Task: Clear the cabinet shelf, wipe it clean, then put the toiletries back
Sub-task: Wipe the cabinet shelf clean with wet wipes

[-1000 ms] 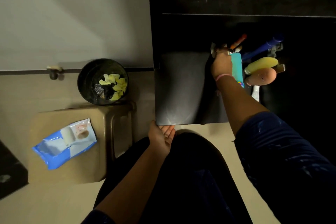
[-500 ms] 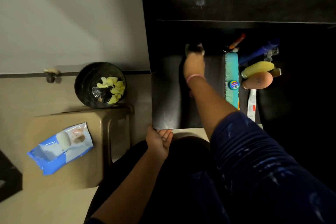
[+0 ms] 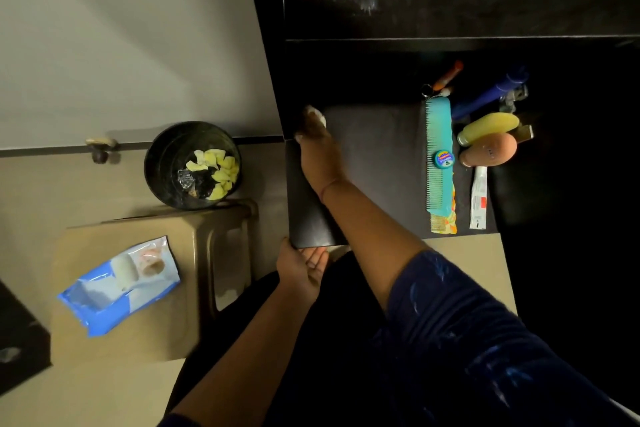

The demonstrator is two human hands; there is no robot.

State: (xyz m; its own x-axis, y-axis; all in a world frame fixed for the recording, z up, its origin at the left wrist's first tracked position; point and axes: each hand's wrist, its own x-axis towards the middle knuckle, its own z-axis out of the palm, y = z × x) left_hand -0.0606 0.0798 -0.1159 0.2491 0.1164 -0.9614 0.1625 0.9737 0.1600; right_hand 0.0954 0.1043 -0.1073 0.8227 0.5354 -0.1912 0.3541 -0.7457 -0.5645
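Scene dim overall, exposure uneven. Pale wall (image 3: 121, 28) upper left is the brightest area, crossed by soft diagonal shadow bands. Dark cabinet interior (image 3: 571, 184) at right falls to near black; detail lost there. Matte black shelf surface (image 3: 381, 156) shows a faint grey sheen towards its front left corner. Right hand (image 3: 313, 135) at the shelf's left rear is motion-blurred, fingers indistinct. Glossy blue and white wipes packet (image 3: 119, 286) carries mild glare. Wide-angle bending of straight edges towards the frame margins
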